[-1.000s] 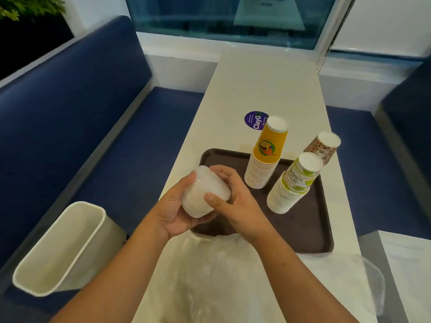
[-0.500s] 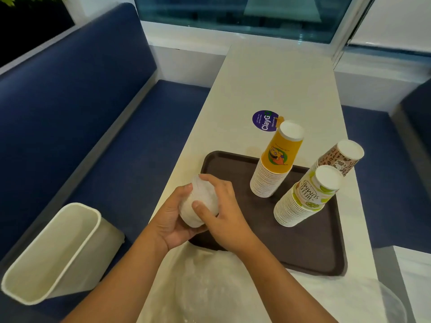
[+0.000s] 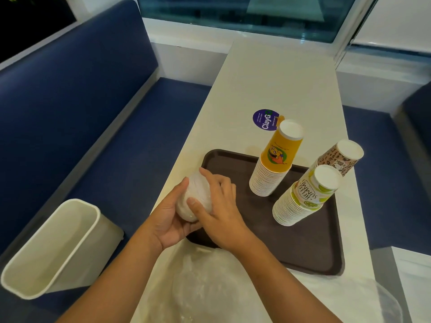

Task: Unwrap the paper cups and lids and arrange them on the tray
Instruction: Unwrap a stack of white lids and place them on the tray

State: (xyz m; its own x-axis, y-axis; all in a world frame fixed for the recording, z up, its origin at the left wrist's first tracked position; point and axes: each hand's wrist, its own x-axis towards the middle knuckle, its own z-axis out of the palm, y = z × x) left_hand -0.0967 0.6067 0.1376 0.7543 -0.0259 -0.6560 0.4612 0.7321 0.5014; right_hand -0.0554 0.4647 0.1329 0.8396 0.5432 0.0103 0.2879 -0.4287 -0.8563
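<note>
Both hands closed round a bundle of lids [image 3: 194, 199] over the near left corner of the tray [image 3: 303, 248]. The left hand [image 3: 170, 220] cupped it from below, fingers curled under, while the right hand [image 3: 221, 217] clamped it from above, thumb pressed on its near face, probably feeling for a loose edge of the clear film that seemed to cover it. Beyond and to the right of the right hand stood three upturned stacks, the orange cups [image 3: 275, 164], the green-printed cups [image 3: 303, 197] and the brown-patterned cups [image 3: 338, 157], with bare tray nearer the hand, room enough for lids. Crumpled plastic wrap [image 3: 210, 287] lay on the table [image 3: 279, 78] under the wrists, and a white bin [image 3: 53, 248] waited left of the left hand, likely for waste. Against a second earlier, the bundle had been rolled from broadside to nearly edge-on, the grip otherwise unchanged
</note>
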